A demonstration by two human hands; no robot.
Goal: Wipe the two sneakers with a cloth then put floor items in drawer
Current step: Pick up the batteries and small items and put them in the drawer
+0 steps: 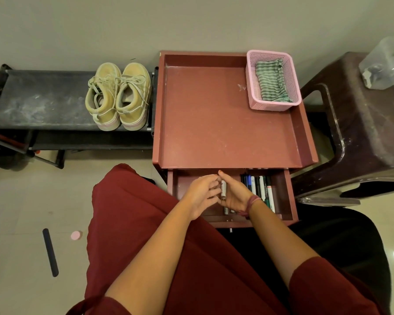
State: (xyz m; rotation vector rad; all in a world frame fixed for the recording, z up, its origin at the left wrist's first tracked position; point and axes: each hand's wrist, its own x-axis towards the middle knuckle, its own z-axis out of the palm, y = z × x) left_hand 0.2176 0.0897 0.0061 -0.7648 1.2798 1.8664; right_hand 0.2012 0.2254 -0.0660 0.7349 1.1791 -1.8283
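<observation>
Two yellow sneakers (118, 96) stand side by side on a black rack (39, 103). A green striped cloth (271, 84) lies in a pink basket (289, 64) on the red cabinet top (214, 123). The drawer (289, 201) below is pulled open and holds several markers (263, 189) on its right side. Over the drawer, my right hand (233, 193) holds a small battery (223, 189) upright. My left hand (203, 189) touches it with its fingertips. More batteries (226, 210) lie on the drawer floor beneath my hands.
On the tiled floor at the left lie a black flat stick (50, 252) and a small pink round object (76, 235). A dark brown plastic stool (362, 123) with a clear plastic bag (387, 62) on it stands right of the cabinet.
</observation>
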